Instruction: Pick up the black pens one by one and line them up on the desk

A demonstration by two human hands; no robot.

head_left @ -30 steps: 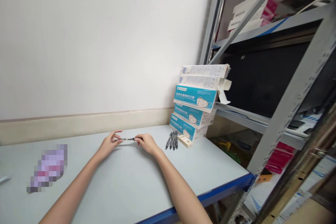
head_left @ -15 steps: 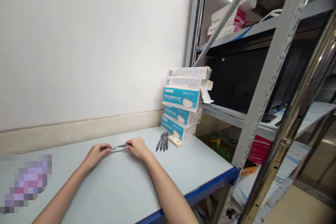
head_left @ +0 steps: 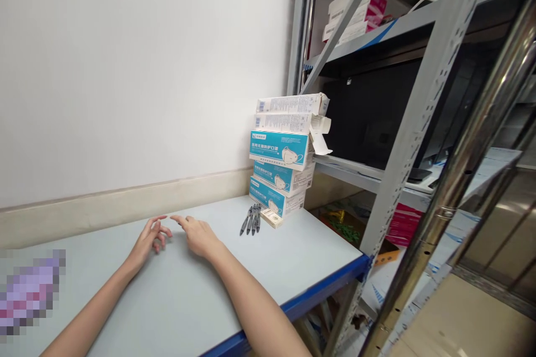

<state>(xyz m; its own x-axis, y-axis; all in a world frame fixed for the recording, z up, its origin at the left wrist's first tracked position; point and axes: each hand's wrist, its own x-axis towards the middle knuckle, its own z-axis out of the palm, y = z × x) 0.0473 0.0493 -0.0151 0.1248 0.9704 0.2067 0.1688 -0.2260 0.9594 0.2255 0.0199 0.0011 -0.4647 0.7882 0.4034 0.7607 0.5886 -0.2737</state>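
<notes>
My left hand (head_left: 149, 239) is raised over the pale table (head_left: 159, 312), with its fingers apart and no object visible in them. Close to its right, my right hand (head_left: 197, 234) is bent inward, its forefinger reaching toward the left fingertips. A small dark bit shows under that forefinger. The rest of whatever the right fingers hold is hidden. Right of my hands, several dark grey pens (head_left: 251, 220) lie side by side. A small cream box (head_left: 272, 217) rests against their upper right.
Blue-and-white face mask boxes (head_left: 278, 150) and opened white cartons are stacked by the wall. A metal shelving rack (head_left: 402, 139) rises at the right, beyond the table's blue edge (head_left: 322, 285). A pixelated purple thing (head_left: 31, 293) lies at the far left.
The thin pen parts that spanned my two hands are out of sight. My left fingers have spread, and my right hand has moved left, closer to them. The view has shifted slightly.
</notes>
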